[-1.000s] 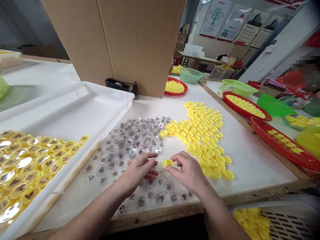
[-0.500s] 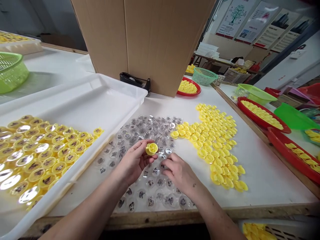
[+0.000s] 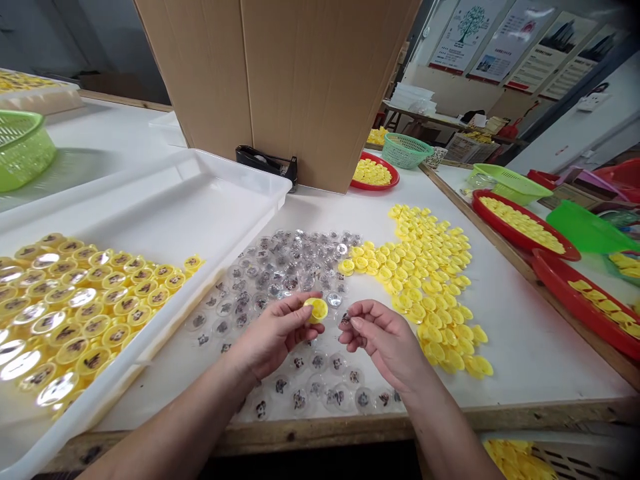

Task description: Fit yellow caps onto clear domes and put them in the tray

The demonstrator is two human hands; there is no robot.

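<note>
Between the thumb and fingers of my left hand is a small round yellow plastic cup, its hollow side facing up and right. My right hand pinches a clear round cover with a dark printed figure, a short gap away from the cup. Below both hands, many clear printed covers lie spread over the white table. To the right is a heap of loose yellow cups. Yellow cups with printed covers on them stand in rows inside the white tray at the left.
A tall cardboard box stands behind the work area, with a black tape dispenser at its foot. Red trays of yellow pieces line the right side beyond a wooden strip. A green basket sits far left.
My right hand has lifted off the table with a clear printed cover between its fingers. My left hand has shifted slightly right and turned the yellow cup.
</note>
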